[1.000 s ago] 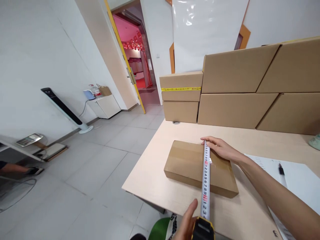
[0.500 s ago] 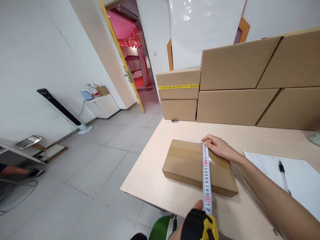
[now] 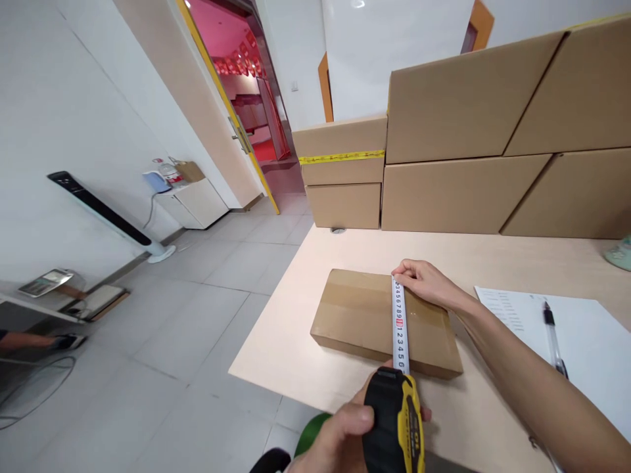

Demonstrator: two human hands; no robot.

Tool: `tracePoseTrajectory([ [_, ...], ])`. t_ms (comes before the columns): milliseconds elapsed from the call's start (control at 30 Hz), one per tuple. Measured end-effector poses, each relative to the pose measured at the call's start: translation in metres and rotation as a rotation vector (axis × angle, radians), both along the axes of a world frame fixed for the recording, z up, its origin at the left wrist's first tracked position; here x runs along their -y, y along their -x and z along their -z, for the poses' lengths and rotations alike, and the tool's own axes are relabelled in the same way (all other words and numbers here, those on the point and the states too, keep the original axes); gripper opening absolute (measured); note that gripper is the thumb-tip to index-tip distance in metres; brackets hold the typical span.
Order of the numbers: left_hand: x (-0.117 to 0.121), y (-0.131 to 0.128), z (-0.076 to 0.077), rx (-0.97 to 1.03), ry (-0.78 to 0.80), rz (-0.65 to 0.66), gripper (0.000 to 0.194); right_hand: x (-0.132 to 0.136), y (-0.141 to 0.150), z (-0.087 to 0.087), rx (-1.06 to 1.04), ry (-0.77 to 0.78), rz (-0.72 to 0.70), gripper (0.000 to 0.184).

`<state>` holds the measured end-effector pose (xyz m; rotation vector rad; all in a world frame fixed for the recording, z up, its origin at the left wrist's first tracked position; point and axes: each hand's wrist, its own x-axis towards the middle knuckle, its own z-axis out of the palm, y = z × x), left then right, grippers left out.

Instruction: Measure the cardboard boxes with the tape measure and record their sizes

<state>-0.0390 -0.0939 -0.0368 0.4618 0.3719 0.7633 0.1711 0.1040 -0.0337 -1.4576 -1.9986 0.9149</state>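
A flat brown cardboard box lies on the light wood table. Across its top, from far edge to near edge, runs the white blade of a tape measure. The black and yellow case sits in my left hand, just off the box's near side, with the thumb on top. At the far edge, my right hand pinches the blade's end against the box. Numbers on the blade show up to about 16 before the case.
Large cardboard boxes are stacked along the table's back. To the right lies a printed sheet with a pen on it. A green object stands at the right edge. On the left, a person's foot shows near the floor.
My left hand has brought the tape measure case up close to the box's near edge, so less blade shows. My right hand still holds the far end. The view has shifted slightly.
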Motion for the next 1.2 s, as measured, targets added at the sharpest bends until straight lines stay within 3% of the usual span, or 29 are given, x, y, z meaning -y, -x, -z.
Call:
tracePoseTrajectory([
  [133, -0.009, -0.003, -0.001, 0.021, -0.041, 0.023, 0.075, -0.001, 0.0, -0.001, 0.007, -0.005, -0.001, 0.017],
  [333, -0.02, -0.01, 0.001, -0.054, -0.048, 0.135, 0.087, -0.002, 0.0, -0.002, 0.018, -0.008, -0.003, 0.016],
  [533, -0.016, -0.015, -0.012, -0.395, -0.024, 0.083, 0.064, -0.002, 0.0, -0.003, 0.015, -0.019, -0.016, 0.016],
  [833, -0.019, -0.018, 0.002, -0.154, -0.041, 0.056, 0.072, -0.006, -0.004, 0.002, -0.068, 0.039, -0.036, 0.018],
  [1000, -0.018, -0.021, 0.006, -0.181, -0.032, 0.068, 0.066, -0.007, -0.007, 0.001, -0.104, 0.051, -0.085, 0.032],
  [1200, -0.015, -0.017, -0.001, -0.226, 0.022, 0.063, 0.084, -0.007, -0.009, 0.0, -0.144, 0.08, -0.096, 0.033],
])
